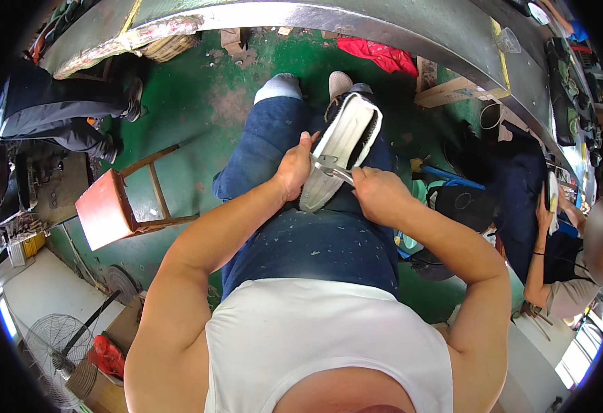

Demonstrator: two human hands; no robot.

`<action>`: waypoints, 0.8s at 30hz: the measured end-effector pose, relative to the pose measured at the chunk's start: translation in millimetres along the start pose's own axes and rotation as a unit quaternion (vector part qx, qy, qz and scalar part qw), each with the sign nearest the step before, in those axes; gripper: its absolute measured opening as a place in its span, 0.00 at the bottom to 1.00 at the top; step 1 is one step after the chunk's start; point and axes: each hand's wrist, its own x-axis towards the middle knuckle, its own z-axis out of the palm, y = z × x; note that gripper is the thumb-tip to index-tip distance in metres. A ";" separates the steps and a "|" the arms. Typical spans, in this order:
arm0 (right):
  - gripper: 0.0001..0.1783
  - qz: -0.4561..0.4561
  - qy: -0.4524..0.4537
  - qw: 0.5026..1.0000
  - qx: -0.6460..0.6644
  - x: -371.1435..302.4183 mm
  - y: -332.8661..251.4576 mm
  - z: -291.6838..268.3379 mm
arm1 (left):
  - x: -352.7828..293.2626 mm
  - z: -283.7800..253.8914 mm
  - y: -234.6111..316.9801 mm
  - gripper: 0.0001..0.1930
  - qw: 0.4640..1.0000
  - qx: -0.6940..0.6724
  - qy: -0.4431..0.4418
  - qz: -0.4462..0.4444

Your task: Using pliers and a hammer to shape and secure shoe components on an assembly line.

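A shoe upper on its last [343, 134], pale underside up and dark fuzzy material along its edge, rests upside down across my lap. My left hand [296, 167] is closed round its left side, thumb up along the edge. In my right hand [382, 195] are metal pincers [329, 165], their handles wrapped by my fingers. The pincers' jaws lie against the shoe's underside near its middle. Exactly what the jaws grip is too small to tell. My blue trousers [301, 248], specked with pale spots, lie under the shoe.
A reddish stool [109, 208] stands on the green floor at left, near another person's legs [67, 103]. A long workbench [301, 17] curves across the far side. A seated co-worker [556, 261] holds a pale piece at right. A fan [57, 354] stands at lower left.
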 end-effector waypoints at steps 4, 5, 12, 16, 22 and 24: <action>0.16 -0.001 0.029 0.995 0.095 1.9 8.8 -4.0 | 35.5 -21.5 -36.3 0.31 0.981 0.099 0.039 0.161; 0.18 -0.015 0.024 0.991 0.130 -1.3 13.5 -11.4 | 35.8 -22.5 -34.9 0.31 0.981 0.099 0.038 0.165; 0.22 0.081 0.138 0.979 0.125 -6.1 26.4 -6.3 | 21.9 -12.5 -22.1 0.24 0.892 0.299 0.057 0.335; 0.18 0.156 0.149 0.966 0.146 -9.3 37.0 31.5 | 21.9 -11.6 -4.7 0.25 0.808 0.451 -0.009 0.380; 0.16 0.193 0.014 0.911 0.365 -11.4 65.9 -22.2 | 21.4 -11.0 21.3 0.30 0.759 0.590 -0.062 0.267; 0.16 0.154 0.103 0.935 0.302 -8.4 60.7 -16.5 | 21.7 -9.7 19.9 0.30 0.747 0.601 -0.062 0.276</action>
